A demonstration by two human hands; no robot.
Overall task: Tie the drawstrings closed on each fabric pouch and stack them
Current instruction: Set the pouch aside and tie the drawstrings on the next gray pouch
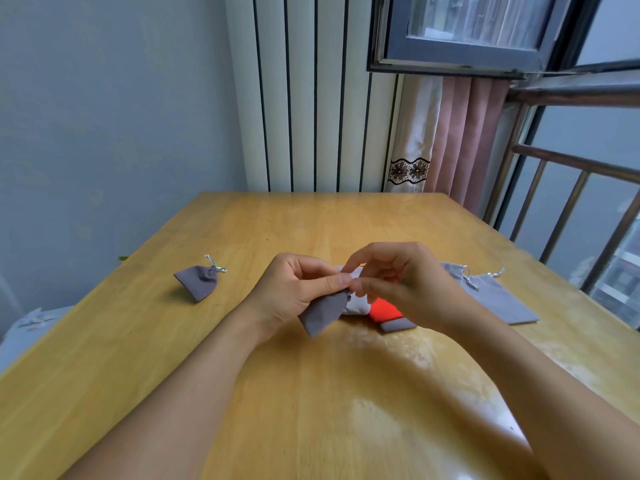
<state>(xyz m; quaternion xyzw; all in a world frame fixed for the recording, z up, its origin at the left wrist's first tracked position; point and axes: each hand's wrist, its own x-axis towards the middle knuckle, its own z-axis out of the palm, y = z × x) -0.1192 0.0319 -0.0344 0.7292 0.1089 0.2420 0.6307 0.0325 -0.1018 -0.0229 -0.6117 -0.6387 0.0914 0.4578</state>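
My left hand [298, 289] holds a small grey fabric pouch [323, 315] by its gathered neck, thumb across the top, a little above the table. My right hand [398, 282] has its fingers curled at the same neck, pinching at the drawstring, which the fingers hide. To the left lies a grey pouch [198, 280] with its neck cinched and a silver cord knotted. Behind my hands lies a pile of flat pouches: a light grey one [356, 304], an orange one [382, 311], a dark grey one [398, 326] and a larger grey one [495, 299] with loose silver cords.
The wooden table [311, 393] reaches a radiator wall at the back. A window with a metal railing [568, 188] and pink curtain [460, 140] stands at the right. A pale object [31, 323] sits beyond the table's left edge.
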